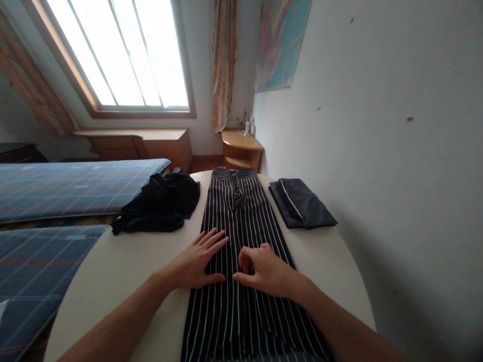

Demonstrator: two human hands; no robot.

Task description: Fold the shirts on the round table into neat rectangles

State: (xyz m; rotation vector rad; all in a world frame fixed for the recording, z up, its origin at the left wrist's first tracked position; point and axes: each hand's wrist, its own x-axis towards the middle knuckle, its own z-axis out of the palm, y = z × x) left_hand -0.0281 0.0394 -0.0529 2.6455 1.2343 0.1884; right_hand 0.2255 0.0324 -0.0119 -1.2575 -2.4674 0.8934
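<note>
Black trousers with white stripes (241, 216) lie lengthwise on a round white table (151, 261), the waistband at the far edge and the legs running towards me. My left hand (202, 259) rests on the left side of the trousers with its fingers spread, holding nothing. My right hand (264, 269) is over the right side, its fingers curled and its thumb pointing left. Whether any cloth is between those fingers is hidden. The two hands are a small gap apart.
A crumpled black garment (162, 201) lies at the table's left edge. Folded dark cloth (302, 203) sits at the right. Blue plaid mattresses (75, 188) are on the left, a white wall (377, 151) on the right, a wooden corner shelf (241, 141) beyond the table.
</note>
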